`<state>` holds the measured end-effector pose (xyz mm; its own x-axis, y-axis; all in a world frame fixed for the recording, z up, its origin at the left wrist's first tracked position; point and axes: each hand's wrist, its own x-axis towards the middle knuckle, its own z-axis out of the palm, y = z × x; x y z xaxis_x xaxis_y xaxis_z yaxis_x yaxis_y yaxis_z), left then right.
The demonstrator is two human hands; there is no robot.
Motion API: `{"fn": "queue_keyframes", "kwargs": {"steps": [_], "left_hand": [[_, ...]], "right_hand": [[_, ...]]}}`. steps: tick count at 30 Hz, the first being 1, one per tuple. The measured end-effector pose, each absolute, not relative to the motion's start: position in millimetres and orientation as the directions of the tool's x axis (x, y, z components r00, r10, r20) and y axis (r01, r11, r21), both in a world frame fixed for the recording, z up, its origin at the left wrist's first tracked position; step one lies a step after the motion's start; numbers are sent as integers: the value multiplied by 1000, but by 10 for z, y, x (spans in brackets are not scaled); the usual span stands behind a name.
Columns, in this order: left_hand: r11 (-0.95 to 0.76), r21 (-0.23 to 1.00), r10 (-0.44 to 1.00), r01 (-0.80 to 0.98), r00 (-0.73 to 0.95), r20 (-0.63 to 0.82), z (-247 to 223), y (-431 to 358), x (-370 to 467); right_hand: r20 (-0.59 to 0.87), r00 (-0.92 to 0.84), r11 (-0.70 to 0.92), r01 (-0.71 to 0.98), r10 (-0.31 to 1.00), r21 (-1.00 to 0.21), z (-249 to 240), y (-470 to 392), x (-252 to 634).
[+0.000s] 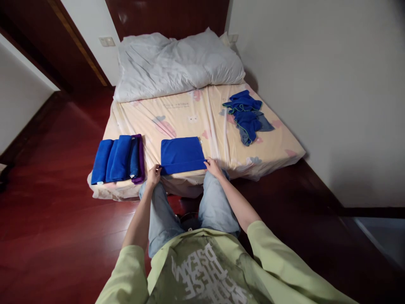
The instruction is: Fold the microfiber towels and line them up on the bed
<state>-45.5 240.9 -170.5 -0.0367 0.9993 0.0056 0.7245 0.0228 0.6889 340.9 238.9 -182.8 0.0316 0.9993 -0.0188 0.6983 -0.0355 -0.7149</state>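
Note:
A blue towel (182, 151) lies flat on the bed in front of me, its near edge turned over into a narrow band. My left hand (154, 174) pinches the left end of that band. At the opposite end, my right hand (212, 166) grips the corner between thumb and fingers. Left of it, several folded towels (117, 158) lie side by side near the bed's front edge, blue ones with a purple towel (138, 158) at the right. Farther right, a crumpled heap of blue cloths (245, 112) with green edging rests on the sheet.
The bed (177, 114) has a pale patterned sheet. A white quilt (180, 59) is bunched against the dark headboard (171, 17). A wall (316, 76) stands right of the bed, and dark red floor (57, 202) runs along the left.

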Motion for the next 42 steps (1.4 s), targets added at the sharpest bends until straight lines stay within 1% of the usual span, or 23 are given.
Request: {"fn": "queue_keyframes", "kwargs": {"steps": [10,16,22,31,32,34,37,39,42], "left_hand": [[55,662,998,747,-52,-24,-1702,2464,-438],[55,669,998,741,-57,-18,-1722,2506,-446],[37,643,999,765,-52,4,-1763,2549,-441],[-15,633,1000,774,-1,25,-1850,2563,-465],[-31,628,999,778,4,44,-1842,2553,-467],[-91,593,992,800,19,127,-1817,2523,-465],[-218,513,962,830,95,256,-1773,2460,-439],[-302,493,944,816,184,274,-1755,2413,-406],[-392,491,918,778,296,264,-1755,2358,-361]], "right_hand": [[-55,76,-94,758,996,-646,-1807,2413,3371],[-59,90,-107,748,994,-655,-1832,2458,3368],[-82,103,-131,749,991,-650,-1880,2496,3364],[-54,130,-133,737,990,-663,-1960,2528,3360],[-40,130,-123,731,991,-671,-1952,2523,3361],[27,134,-78,718,991,-691,-1925,2504,3364],[189,110,53,718,976,-694,-1870,2453,3376],[272,50,155,718,961,-679,-1837,2409,3391],[327,-26,249,708,945,-661,-1809,2341,3418]]}}
